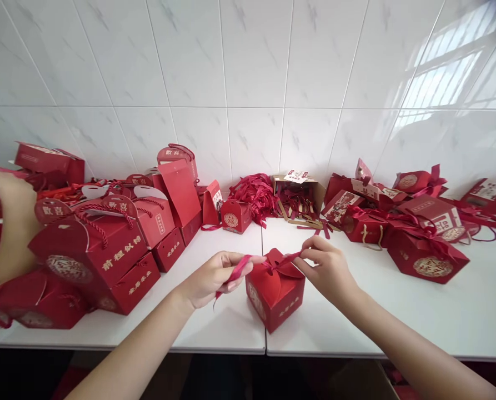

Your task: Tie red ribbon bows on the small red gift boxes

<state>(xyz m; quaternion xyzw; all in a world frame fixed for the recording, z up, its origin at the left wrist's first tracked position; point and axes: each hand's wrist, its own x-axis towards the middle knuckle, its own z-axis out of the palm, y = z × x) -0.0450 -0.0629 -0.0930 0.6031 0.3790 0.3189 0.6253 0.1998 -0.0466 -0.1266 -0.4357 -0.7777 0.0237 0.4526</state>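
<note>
A red gift box (275, 300) with gold lettering sits on the white table near its front edge, its curved top flaps folded in. A crimson ribbon (272, 265) crosses over at the top of the box. My left hand (220, 276) is closed on one end of the ribbon, left of the box, with a tail hanging below the fingers. On the other side, my right hand (325, 264) pinches the other ribbon end just above the box's right corner. The ribbon is stretched between both hands.
Red gift boxes with rope handles (106, 250) are stacked at left, beside another person's arm (12, 228). A heap of ribbons (254, 194) and a cardboard box of ribbon pieces (300, 197) stand by the tiled wall. Several finished-looking red boxes (429, 258) lie at right.
</note>
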